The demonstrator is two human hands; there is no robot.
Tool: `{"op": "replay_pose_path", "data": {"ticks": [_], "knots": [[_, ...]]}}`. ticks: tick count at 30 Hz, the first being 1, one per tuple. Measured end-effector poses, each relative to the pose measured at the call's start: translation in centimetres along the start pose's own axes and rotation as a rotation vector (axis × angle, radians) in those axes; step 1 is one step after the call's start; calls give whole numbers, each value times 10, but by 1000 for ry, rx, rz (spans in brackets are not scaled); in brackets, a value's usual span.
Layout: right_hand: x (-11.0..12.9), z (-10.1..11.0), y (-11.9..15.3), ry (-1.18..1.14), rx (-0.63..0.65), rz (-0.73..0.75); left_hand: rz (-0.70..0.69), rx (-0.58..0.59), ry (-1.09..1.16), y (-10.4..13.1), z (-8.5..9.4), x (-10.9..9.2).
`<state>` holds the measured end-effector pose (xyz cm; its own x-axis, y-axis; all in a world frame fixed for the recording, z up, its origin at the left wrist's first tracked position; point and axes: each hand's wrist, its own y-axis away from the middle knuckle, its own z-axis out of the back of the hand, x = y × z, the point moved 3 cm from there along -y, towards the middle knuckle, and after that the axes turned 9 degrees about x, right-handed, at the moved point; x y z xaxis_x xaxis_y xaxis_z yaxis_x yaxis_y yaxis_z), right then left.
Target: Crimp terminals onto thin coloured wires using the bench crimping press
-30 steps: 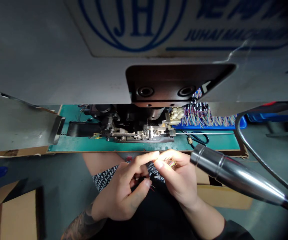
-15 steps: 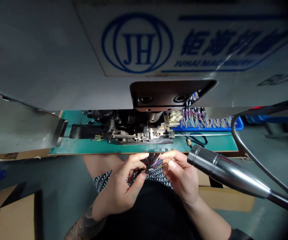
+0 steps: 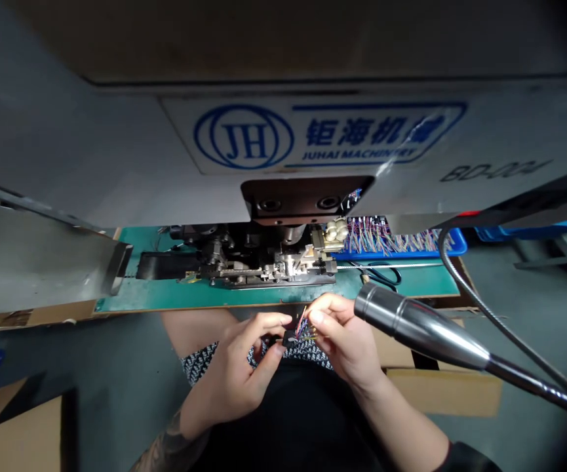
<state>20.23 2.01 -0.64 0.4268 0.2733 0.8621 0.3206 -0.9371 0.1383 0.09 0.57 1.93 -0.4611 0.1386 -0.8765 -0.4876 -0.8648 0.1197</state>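
Observation:
Above my lap, my left hand [image 3: 246, 364] pinches the black end of a multi-wire cable [image 3: 289, 339] between thumb and fingers. Thin wires [image 3: 303, 326] of several colours fan out from it toward the right. My right hand [image 3: 349, 344] is closed at the fingertips around some of these wires; which ones, I cannot tell. Just beyond both hands is the metal die area of a machine [image 3: 288, 265], mounted over a green bench top [image 3: 165, 296]. Neither hand touches the machine.
A blue tray [image 3: 455, 242] of wire bundles stands at the back right, with black-handled scissors [image 3: 384, 275] before it. A metal lamp [image 3: 411, 328] reaches in beside my right hand. The machine's housing [image 3: 130, 144] overhangs the bench. Cardboard [image 3: 440, 391] lies below.
The head view has shifted, so the machine's label looks smaller and lower. My right thumb and index finger have come together at the wires. My left hand keeps its hold on the cable.

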Motion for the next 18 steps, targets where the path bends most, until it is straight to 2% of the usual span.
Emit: {"op": "replay_pose_path", "data": {"ticks": [3, 7, 10, 18], "knots": [[-4, -1, 1, 35, -3, -2, 25, 33, 138, -3, -4, 5], [-9, -5, 1, 61, -39, -11, 58, 72, 564, -10, -13, 9], [-11, -6, 1, 60, -52, -18, 48, 44, 812, -12, -19, 9], [-7, -9, 0, 104, -90, -8, -37, 26, 980, -12, -21, 12]]}}
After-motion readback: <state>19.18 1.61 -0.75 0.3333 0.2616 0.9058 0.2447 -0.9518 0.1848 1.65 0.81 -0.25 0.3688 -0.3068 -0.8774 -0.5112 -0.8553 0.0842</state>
